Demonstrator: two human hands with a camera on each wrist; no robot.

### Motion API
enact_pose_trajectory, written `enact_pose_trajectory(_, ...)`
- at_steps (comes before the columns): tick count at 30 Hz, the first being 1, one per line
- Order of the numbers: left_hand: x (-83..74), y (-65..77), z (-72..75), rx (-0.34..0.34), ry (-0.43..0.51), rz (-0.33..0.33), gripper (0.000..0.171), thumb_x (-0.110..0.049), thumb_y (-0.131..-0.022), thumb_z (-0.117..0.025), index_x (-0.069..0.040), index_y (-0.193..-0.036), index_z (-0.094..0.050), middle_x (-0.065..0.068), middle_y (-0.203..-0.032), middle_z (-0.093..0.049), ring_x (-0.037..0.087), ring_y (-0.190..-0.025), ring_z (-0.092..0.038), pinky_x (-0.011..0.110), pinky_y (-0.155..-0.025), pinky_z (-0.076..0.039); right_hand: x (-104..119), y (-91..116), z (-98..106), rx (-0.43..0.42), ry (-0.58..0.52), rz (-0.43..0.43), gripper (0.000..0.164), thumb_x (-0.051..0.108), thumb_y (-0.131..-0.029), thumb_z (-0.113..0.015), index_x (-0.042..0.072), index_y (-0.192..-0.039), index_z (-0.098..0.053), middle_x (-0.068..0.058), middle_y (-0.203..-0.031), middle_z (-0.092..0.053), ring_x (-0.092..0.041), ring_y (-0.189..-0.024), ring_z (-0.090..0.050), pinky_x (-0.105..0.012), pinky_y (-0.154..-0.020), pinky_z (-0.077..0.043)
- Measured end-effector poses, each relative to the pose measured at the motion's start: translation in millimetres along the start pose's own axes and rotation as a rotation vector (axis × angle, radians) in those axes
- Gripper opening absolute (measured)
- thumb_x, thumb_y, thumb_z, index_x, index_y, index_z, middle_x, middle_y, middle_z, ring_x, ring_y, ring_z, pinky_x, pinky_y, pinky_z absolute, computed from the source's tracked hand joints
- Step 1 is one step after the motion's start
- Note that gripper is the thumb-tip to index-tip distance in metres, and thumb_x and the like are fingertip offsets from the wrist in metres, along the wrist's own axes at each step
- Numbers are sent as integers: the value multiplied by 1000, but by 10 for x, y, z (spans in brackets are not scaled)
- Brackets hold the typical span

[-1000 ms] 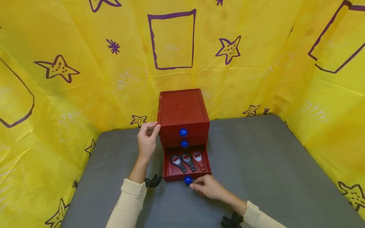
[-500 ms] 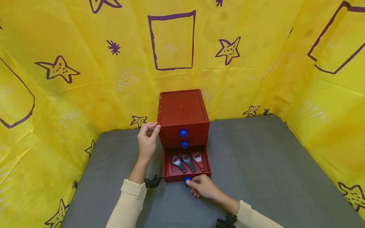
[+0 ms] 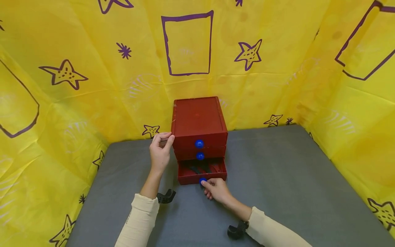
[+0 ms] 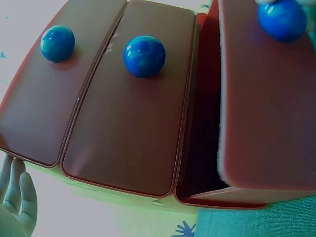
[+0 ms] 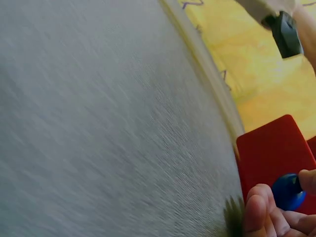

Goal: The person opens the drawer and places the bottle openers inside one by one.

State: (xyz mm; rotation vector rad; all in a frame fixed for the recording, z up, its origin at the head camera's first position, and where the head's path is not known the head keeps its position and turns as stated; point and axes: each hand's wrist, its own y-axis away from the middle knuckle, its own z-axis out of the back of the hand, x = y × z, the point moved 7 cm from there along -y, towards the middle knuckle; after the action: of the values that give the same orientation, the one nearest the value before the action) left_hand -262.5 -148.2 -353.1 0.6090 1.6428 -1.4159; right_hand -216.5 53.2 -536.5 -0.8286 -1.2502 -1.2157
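Note:
A red cabinet (image 3: 199,116) with three stacked drawers stands near the back of the table. Its bottom drawer (image 3: 186,180) is pulled partway out, while the two above sit closed. My right hand (image 3: 218,191) pinches the blue knob (image 5: 286,193) of that drawer between thumb and fingers. Inside lie two black bottle openers (image 3: 205,168) and a red one (image 3: 216,168), partly hidden under the drawer above. My left hand (image 3: 159,156) touches the cabinet's left side near its top front corner, the fingers (image 4: 25,192) fairly straight in the left wrist view.
Grey cloth covers the table (image 3: 277,178). A yellow curtain (image 3: 139,68) with purple drawings closes off the back and both sides. Blue knobs mark the top drawer (image 3: 199,143) and the middle drawer (image 3: 200,156). Each wrist wears a black mount (image 3: 237,230).
My right hand has taken hold of the bottom knob and moved the drawer inward, so the bottle openers are now mostly covered. My left hand stays at the cabinet's side.

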Motion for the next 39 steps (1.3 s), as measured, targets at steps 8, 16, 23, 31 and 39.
enact_pose_trajectory(8,-16,0,8,-13,-9,-20,20,2,-88,-67,18,-99,-63,27,-100,-59,-3,-84,-57,9,-75,-49,88,-265,45,-45,30,10,35,24,-97,-60,-9,-86,-67,-5,-63,-64,-8,-49,-54,-24,-47,-50)
enact_pose_trajectory(16,19,21,34,-28,14,10,19,3,-88,-67,18,-99,-63,18,-98,-59,-2,-84,-58,11,-75,-50,103,-451,60,-73,21,-16,33,22,-96,-61,-9,-87,-66,-1,-60,-61,-8,-47,-54,-22,-45,-49)
enact_pose_trajectory(23,27,66,25,-5,16,22,20,2,-88,-67,18,-101,-63,12,-97,-59,-1,-81,-58,11,-75,-51,64,-553,98,-67,11,-53,31,20,-95,-62,-9,-87,-65,-3,-61,-62,-7,-47,-54,-22,-45,-49)
enact_pose_trajectory(31,19,39,27,8,16,26,19,3,-88,-67,17,-101,-64,-2,-94,-58,0,-82,-58,13,-76,-51,94,-612,131,-39,31,-67,32,22,-95,-62,-8,-82,-66,-4,-62,-62,-9,-47,-54,-23,-47,-49)
enact_pose_trajectory(39,13,-14,9,19,16,24,20,2,-88,-67,17,-101,-64,5,-95,-60,-1,-85,-57,13,-78,-51,119,-670,128,25,-10,-99,34,22,-95,-62,-10,-85,-66,-3,-62,-61,-9,-48,-56,-24,-46,-49)
